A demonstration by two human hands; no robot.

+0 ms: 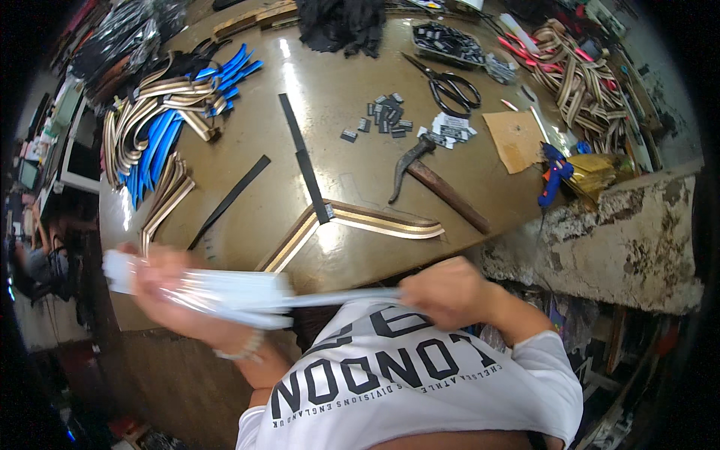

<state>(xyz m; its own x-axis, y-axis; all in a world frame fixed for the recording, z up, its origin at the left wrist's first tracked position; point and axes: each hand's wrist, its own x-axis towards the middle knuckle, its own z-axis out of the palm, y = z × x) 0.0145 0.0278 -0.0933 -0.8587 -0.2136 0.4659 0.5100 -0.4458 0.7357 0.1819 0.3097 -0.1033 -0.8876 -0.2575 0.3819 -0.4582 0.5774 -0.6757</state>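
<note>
My left hand (169,296), blurred by motion, is closed round a bundle of whitish, shiny flat strips (247,292) at the table's near left edge. My right hand (444,291) is a fist in front of my body, gripping one end of a single pale strip (345,298) that stretches taut to the bundle. Just beyond my hands lies a striped brown, cream and gold band (386,221), bent in a V, with a small dark label at its bend. A black strap (304,161) runs away from that bend, and another black strap (229,201) lies to its left.
Striped bands (161,97) and blue strips (157,142) are heaped at the left. A hammer (446,195), small dark labels (386,114), scissors (450,90) and a brown card (514,141) lie right of the middle. A blue glue gun (553,176) rests at the right edge.
</note>
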